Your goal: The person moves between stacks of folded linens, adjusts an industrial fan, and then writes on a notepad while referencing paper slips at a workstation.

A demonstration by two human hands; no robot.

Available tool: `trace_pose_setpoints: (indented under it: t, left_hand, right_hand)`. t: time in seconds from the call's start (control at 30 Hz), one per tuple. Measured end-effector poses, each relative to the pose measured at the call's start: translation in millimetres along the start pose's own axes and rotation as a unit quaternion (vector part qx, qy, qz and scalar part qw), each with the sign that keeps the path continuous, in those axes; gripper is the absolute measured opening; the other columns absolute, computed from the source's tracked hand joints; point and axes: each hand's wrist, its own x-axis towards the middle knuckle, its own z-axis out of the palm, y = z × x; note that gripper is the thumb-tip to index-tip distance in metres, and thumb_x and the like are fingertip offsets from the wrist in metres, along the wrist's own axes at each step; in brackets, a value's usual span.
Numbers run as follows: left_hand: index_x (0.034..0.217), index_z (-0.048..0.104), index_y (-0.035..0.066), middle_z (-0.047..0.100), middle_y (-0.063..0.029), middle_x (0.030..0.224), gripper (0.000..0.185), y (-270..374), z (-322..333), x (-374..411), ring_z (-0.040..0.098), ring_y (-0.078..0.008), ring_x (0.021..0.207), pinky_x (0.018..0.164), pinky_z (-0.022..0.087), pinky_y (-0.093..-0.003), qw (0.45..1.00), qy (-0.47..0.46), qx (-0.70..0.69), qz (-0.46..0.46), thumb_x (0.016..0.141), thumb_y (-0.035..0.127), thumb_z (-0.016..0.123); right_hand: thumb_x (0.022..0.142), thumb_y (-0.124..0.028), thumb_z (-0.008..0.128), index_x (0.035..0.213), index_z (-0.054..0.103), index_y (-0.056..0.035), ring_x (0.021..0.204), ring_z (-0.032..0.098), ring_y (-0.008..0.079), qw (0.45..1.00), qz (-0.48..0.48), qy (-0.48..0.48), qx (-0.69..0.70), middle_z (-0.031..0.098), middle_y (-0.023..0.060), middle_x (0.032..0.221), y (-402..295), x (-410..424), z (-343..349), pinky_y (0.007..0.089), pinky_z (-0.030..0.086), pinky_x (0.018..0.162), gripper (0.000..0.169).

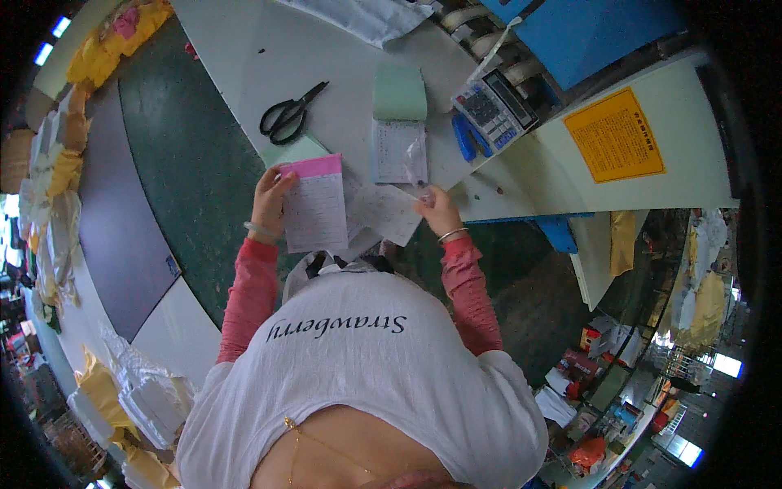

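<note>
My left hand point(269, 198) grips the left edge of a pink-topped form sheet point(316, 208), which has printed lines and handwriting. In my right hand point(441, 211) is the corner of a white paper slip point(391, 213), tilted and partly behind the pink sheet's right side. Something small and clear shows at my right fingertips, too blurred to name. Just beyond my hands lies a form pad point(394, 150) with its green cover point(399, 91) folded up. A pale green paper point(296, 150) lies on the table, partly under the pink sheet.
Black-handled scissors point(290, 116) lie on the grey-white table point(342, 61). A calculator point(496, 110) and a blue stapler point(470, 137) sit to the right, near a yellow printed notice point(614, 136). White cloth point(366, 18) lies at the far edge.
</note>
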Motion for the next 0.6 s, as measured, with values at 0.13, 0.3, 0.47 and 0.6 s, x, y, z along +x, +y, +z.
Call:
trace_pose_setpoints:
  t: [0.13,0.3,0.47,0.6]
  left_hand:
    - [0.100,0.055,0.003,0.059,-0.0020,0.086,0.021,1.3,25.3,3.9,0.055,-0.0099,0.077,0.067,0.042,-0.0218,1.000,0.001,-0.001,0.004,0.082,0.013,0.060]
    - [0.101,0.054,0.002,0.060,-0.0035,0.086,0.023,-9.8,42.2,12.0,0.054,-0.0097,0.078,0.069,0.042,-0.0225,0.999,-0.006,-0.045,0.010,0.081,0.012,0.061]
    - [0.101,0.053,0.002,0.059,-0.0040,0.087,0.023,-16.1,42.7,17.4,0.054,-0.0107,0.080,0.069,0.043,-0.0234,1.000,0.016,-0.022,0.015,0.081,0.011,0.061]
    - [0.100,0.052,0.003,0.059,-0.0047,0.089,0.023,-18.7,52.2,17.1,0.054,-0.0113,0.080,0.069,0.043,-0.0239,0.999,0.031,-0.019,-0.001,0.081,0.011,0.061]
  right_hand:
    - [0.071,-0.019,0.068,0.089,0.062,-0.0015,0.066,0.058,0.0233,0.990,0.095,-0.107,0.019,0.062,0.0109,0.074,21.8,13.1,-24.4,0.0329,0.045,0.060,0.026]
    - [0.075,-0.018,0.067,0.094,0.066,-0.0048,0.052,0.050,0.0100,0.912,0.183,-0.145,0.338,0.058,-0.0011,0.069,-5.5,21.8,-26.7,0.0261,0.039,0.047,0.023]
    - [0.077,-0.018,0.065,0.100,0.065,-0.0066,0.046,0.042,0.0060,0.911,0.158,-0.043,0.379,0.057,-0.0037,0.066,-3.4,87.3,-12.1,0.0225,0.029,0.040,0.025]
    - [0.078,-0.018,0.064,0.103,0.064,-0.0070,0.045,0.039,0.0041,0.916,0.142,-0.001,0.376,0.055,-0.0052,0.065,-20.4,115.8,-28.3,0.0213,0.026,0.038,0.027]
